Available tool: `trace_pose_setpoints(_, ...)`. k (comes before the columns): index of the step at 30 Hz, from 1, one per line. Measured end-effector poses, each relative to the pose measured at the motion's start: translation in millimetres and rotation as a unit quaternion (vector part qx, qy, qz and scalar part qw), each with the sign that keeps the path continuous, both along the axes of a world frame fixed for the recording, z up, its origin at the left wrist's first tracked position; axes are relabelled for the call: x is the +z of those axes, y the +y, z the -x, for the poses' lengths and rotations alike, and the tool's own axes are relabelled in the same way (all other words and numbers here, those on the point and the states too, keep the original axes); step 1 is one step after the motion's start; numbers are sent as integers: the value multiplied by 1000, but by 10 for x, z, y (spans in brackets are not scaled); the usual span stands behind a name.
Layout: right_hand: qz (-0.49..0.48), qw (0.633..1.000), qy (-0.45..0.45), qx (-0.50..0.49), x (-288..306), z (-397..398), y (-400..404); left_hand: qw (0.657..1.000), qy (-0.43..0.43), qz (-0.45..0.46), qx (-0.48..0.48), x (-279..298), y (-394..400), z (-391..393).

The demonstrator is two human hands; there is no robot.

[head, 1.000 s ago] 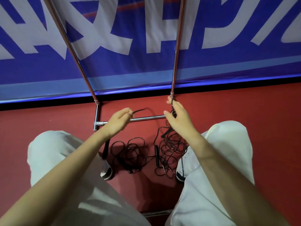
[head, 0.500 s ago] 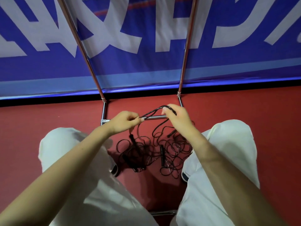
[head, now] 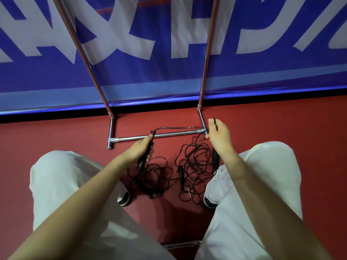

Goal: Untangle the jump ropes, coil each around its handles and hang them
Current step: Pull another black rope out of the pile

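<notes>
Head view, rope [head: 178, 127] taut crosswise between hands, handles [head: 145, 156] pointing down

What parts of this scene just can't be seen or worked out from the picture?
Head view only:
- Rack top: cut off by the upper edge.
- Rope pile: how many ropes, strands too tangled.
- Left handle: mostly covered by the left hand.
- Right hand grip: fingertips hidden behind the hand.

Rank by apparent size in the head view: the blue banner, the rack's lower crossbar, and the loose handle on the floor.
1. blue banner, largest by far.
2. lower crossbar.
3. loose handle, smallest.
</notes>
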State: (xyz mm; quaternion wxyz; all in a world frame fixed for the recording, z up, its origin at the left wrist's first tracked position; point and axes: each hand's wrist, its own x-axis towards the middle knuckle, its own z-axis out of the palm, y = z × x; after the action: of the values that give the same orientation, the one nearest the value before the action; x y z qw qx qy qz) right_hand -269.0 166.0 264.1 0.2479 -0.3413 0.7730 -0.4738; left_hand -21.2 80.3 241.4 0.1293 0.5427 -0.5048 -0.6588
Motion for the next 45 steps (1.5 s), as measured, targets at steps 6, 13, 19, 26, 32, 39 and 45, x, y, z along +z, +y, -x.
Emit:
trace_pose_setpoints(6, -80, 990, 93, 74, -175, -132, -33, 991, 106, -48, 57, 84, 305, 223)
trace_pose_setpoints(13, -98, 976, -161, 107, -36, -309, 29, 992, 115, -46, 36, 73, 399, 224)
trace_pose_setpoints(19, -72, 961, -202, 175, -79, -625, 87, 955, 201, -218, 28, 181, 639, 286)
trace_pose_setpoints(26, -134, 970, -14, 204, -164, -663, 76, 977, 159, -140, 18, 228, 731, 344)
trace_pose_setpoints(32, -144, 974, 41, 169, -219, -595, 73, 956, 212, -203, 8, 324, 771, 357)
trace_pose_setpoints(39, -89, 947, -195, 238, -173, -713, 74, 924, 292, -243, 41, 426, 771, 337)
trace_pose_setpoints(45, -44, 944, -257, 204, -116, -756, 116, 907, 356, -209, 84, 377, 668, 311)
